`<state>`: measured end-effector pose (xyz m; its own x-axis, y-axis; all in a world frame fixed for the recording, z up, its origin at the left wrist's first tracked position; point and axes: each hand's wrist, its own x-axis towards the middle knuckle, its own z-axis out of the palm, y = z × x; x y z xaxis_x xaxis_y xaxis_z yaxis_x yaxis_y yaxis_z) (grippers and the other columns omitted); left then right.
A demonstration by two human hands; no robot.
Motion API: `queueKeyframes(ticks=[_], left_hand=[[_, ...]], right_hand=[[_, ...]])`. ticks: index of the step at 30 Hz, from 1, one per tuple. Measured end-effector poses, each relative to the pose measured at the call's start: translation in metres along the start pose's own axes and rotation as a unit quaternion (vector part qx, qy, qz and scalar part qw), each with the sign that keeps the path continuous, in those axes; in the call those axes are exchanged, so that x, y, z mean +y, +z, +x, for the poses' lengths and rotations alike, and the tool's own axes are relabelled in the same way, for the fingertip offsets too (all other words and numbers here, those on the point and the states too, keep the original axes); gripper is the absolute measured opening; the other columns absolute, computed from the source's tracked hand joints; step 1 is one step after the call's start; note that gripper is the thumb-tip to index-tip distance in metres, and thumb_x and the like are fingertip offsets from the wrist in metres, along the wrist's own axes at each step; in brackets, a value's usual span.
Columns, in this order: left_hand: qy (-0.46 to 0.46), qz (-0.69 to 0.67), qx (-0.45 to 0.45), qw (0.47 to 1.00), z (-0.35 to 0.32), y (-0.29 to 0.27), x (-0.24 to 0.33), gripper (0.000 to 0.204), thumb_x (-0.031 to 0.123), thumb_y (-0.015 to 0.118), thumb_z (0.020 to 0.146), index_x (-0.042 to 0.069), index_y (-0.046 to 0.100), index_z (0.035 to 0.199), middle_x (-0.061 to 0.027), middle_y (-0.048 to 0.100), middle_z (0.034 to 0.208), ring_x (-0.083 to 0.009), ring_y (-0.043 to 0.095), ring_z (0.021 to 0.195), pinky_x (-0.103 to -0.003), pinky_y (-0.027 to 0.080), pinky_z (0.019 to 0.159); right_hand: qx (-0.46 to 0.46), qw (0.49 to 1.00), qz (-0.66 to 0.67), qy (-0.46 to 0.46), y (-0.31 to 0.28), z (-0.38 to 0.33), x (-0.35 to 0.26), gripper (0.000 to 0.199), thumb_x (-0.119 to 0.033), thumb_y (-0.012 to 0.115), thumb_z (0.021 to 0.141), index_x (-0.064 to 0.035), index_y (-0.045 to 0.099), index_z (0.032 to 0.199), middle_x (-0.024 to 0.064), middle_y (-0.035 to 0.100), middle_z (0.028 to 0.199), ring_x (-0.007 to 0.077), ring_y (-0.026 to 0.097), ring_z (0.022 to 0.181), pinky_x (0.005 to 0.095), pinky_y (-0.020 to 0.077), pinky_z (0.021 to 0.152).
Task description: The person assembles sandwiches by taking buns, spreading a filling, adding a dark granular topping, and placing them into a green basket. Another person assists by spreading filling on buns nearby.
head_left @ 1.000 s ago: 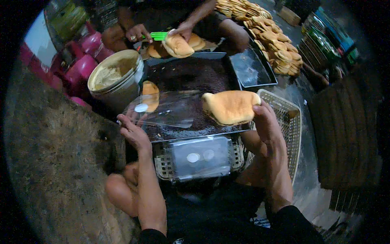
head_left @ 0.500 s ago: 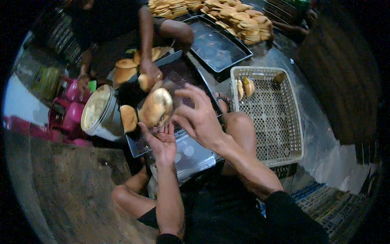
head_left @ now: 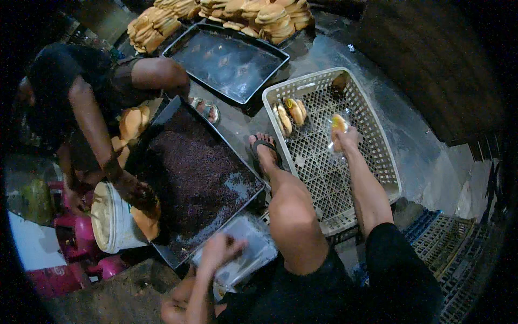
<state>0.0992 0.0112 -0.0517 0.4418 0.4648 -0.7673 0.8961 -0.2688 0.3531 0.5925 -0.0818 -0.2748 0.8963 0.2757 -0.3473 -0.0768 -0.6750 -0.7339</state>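
Note:
My right hand [head_left: 346, 139] reaches into the pale plastic crate [head_left: 389, 156] and grips a filled bun [head_left: 339, 123] in clear plastic wrapping. Toward the crate's far left corner, two filled buns [head_left: 288, 113] stand side by side. My left hand [head_left: 221, 251] is over a stack of clear plastic bags [head_left: 251, 251] by my leg; motion blurs its fingers. Just beyond the bags lies a large metal tray [head_left: 183, 156] spread with dark brown crumbs or sprinkles.
At left sits a co-worker, one hand [head_left: 135, 194] beside a white bucket [head_left: 110, 216] of pale cream, near a bun [head_left: 145, 221]. Pink gas cylinders [head_left: 83, 232] stand behind the bucket. Farther off are a dark tray [head_left: 226, 59] and piled buns [head_left: 270, 19].
My hands have parted. The right carried the bun from above the dark-filled tray into the crate; the left came down to the plastic bags. The view swung right, and the co-worker's hand moved toward the bucket.

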Motion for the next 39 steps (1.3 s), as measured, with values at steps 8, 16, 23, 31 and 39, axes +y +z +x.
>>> queueKeyframes(ticks=[8, 16, 23, 31, 39], left_hand=[[-0.062, 0.111, 0.011, 0.992, -0.009, 0.063, -0.044, 0.054, 0.060, 0.066, 0.082, 0.007, 0.076, 0.078, -0.0181, 0.066, 0.065, -0.0382, 0.067, 0.064, -0.048, 0.051, 0.059], [0.009, 0.039, 0.052, 0.998, -0.011, 0.070, -0.077, 0.048, 0.049, 0.066, 0.088, 0.003, 0.071, 0.073, -0.0180, 0.066, 0.066, -0.0359, 0.066, 0.061, -0.046, 0.050, 0.058], [0.078, -0.231, 0.092, 0.965, -0.054, 0.040, -0.075, 0.047, 0.042, 0.062, 0.094, 0.000, 0.067, 0.074, -0.0085, 0.061, 0.055, -0.0167, 0.061, 0.050, -0.033, 0.046, 0.052], [0.064, -0.532, 0.110, 0.837, -0.099, -0.004, -0.043, 0.084, 0.075, 0.034, 0.092, -0.001, 0.068, 0.082, -0.0103, 0.070, 0.078, -0.0219, 0.068, 0.070, -0.032, 0.053, 0.060], [0.246, -0.835, 0.273, 0.411, -0.074, 0.019, -0.041, 0.040, 0.039, 0.057, 0.098, 0.002, 0.060, 0.113, -0.0141, 0.069, 0.106, -0.0208, 0.069, 0.094, -0.030, 0.059, 0.068]], right_hand=[[-0.033, 0.970, -0.020, -0.242, 0.097, 0.103, -0.016, 0.061, -0.043, 0.056, 0.095, -0.0027, 0.044, 0.139, 0.0259, 0.057, 0.126, 0.0425, 0.054, 0.120, 0.0459, 0.0412, 0.104], [-0.186, 0.903, -0.159, -0.354, 0.093, 0.060, -0.147, 0.075, -0.054, 0.043, 0.099, -0.0013, 0.028, 0.150, 0.0219, 0.030, 0.154, 0.0348, 0.028, 0.143, 0.0405, 0.0233, 0.117], [-0.594, 0.582, -0.196, -0.520, 0.025, -0.296, -0.243, 0.062, -0.046, 0.056, 0.095, 0.0003, 0.047, 0.136, 0.0227, 0.061, 0.125, 0.0361, 0.057, 0.119, 0.0421, 0.0408, 0.105], [-0.428, 0.753, 0.177, -0.468, 0.017, -0.435, -0.225, 0.017, -0.016, 0.065, 0.092, 0.0010, 0.064, 0.092, 0.0079, 0.067, 0.080, 0.0130, 0.059, 0.076, 0.0303, 0.0485, 0.072], [-0.418, 0.813, 0.355, -0.197, -0.014, -0.469, -0.139, 0.041, -0.040, 0.055, 0.098, -0.0013, 0.057, 0.111, 0.0122, 0.059, 0.114, 0.0256, 0.062, 0.102, 0.0403, 0.0517, 0.088]])
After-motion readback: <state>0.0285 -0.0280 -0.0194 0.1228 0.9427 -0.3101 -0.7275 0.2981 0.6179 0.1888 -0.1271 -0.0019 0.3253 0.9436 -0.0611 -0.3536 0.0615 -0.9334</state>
